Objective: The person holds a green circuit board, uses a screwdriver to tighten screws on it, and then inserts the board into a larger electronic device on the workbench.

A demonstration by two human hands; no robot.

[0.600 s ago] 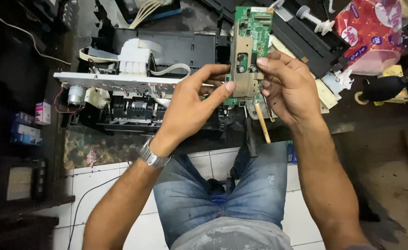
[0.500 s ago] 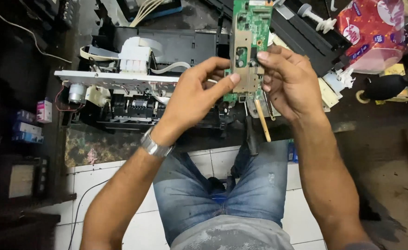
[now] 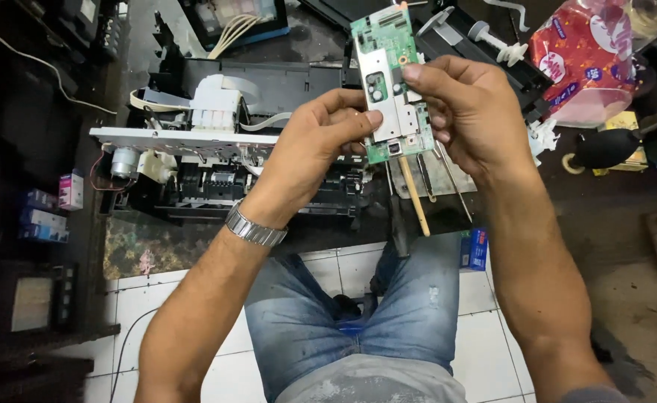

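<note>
Head view: both hands hold a green circuit board (image 3: pixel 390 83) upright above a dismantled printer (image 3: pixel 231 160). The left hand (image 3: pixel 310 149) pinches its left edge; the right hand (image 3: pixel 472 112) grips its right side. A red plastic bag (image 3: pixel 586 63) lies at upper right, contents unclear.

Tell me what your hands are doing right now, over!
Left hand and right hand both grip the green circuit board. Board held up over the opened printer. Nothing blocking the hands.
</note>
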